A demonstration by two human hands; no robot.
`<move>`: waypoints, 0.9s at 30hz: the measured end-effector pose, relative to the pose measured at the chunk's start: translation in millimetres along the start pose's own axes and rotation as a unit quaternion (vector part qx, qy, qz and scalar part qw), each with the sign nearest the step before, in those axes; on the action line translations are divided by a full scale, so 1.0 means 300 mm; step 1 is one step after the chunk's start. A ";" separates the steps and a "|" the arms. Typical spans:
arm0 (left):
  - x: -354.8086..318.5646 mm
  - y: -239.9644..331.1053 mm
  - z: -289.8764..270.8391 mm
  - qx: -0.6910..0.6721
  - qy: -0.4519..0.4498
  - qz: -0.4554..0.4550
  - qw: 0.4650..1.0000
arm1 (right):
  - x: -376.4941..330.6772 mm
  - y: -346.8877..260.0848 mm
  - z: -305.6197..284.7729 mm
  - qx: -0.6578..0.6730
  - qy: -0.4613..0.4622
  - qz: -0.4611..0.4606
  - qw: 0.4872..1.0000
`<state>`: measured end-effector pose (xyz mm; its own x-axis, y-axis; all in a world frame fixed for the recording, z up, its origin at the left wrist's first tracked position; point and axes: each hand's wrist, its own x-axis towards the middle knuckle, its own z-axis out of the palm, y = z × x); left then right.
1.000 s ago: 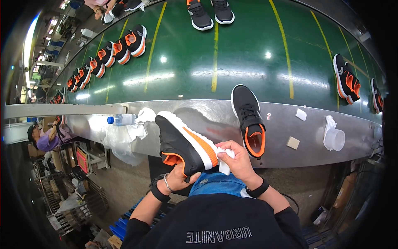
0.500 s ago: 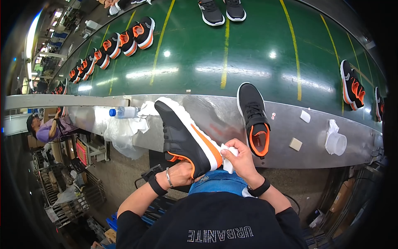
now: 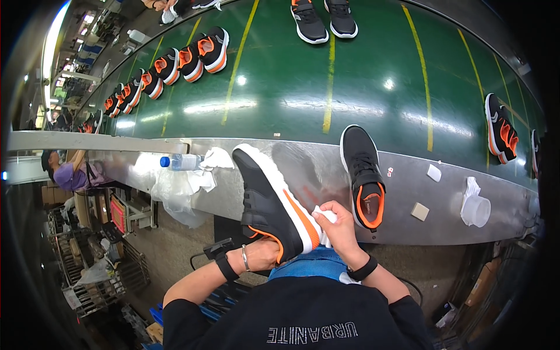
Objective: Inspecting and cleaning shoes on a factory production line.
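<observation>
A black shoe [image 3: 261,198] with a white and orange sole is tilted up in front of me, its toe pointing away to the left. My left hand [image 3: 262,254] grips it at the opening, with the fingers hidden inside. Pinched in my right hand [image 3: 340,228] is a white cloth [image 3: 324,217], which sits against the orange heel part of the sole. To the right of that hand, a second black shoe [image 3: 363,169] with an orange lining stands on the metal ledge [image 3: 402,186].
Beyond the ledge runs a green conveyor belt [image 3: 280,76] with yellow lines, carrying several shoes [image 3: 166,65]. A blue-capped bottle [image 3: 182,162] and plastic wrapping lie left on the ledge. A tan block [image 3: 419,211] and a clear cup [image 3: 477,211] are at right. A person [image 3: 73,173] stands far left.
The whole view has shifted slightly, with the belt and ledge sitting lower and further right. My left hand still holds the shoe, and the cloth stays at its heel.
</observation>
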<state>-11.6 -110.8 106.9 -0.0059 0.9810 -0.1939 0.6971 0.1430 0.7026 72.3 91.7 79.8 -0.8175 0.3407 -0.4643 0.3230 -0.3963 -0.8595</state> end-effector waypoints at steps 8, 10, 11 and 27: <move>0.007 0.048 0.004 0.010 -0.082 -0.014 0.996 | 0.061 -0.037 -0.036 -0.010 0.086 -0.056 0.995; 0.014 0.049 0.005 0.011 -0.090 -0.014 0.996 | 0.062 -0.091 -0.014 -0.093 0.074 -0.156 0.981; 0.022 0.049 0.006 0.010 -0.099 -0.012 0.995 | 0.061 -0.111 -0.003 -0.175 0.063 -0.250 0.950; 0.388 -0.111 0.023 0.171 -0.191 0.004 0.967 | -0.002 0.096 -0.591 -0.379 0.261 -0.141 0.876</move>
<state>-30.5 -2.3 56.2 0.2197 0.8531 -0.4733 0.8929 0.0196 0.4498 166.5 231.2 17.2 -0.6512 0.7552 -0.0744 0.5282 0.3806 -0.7590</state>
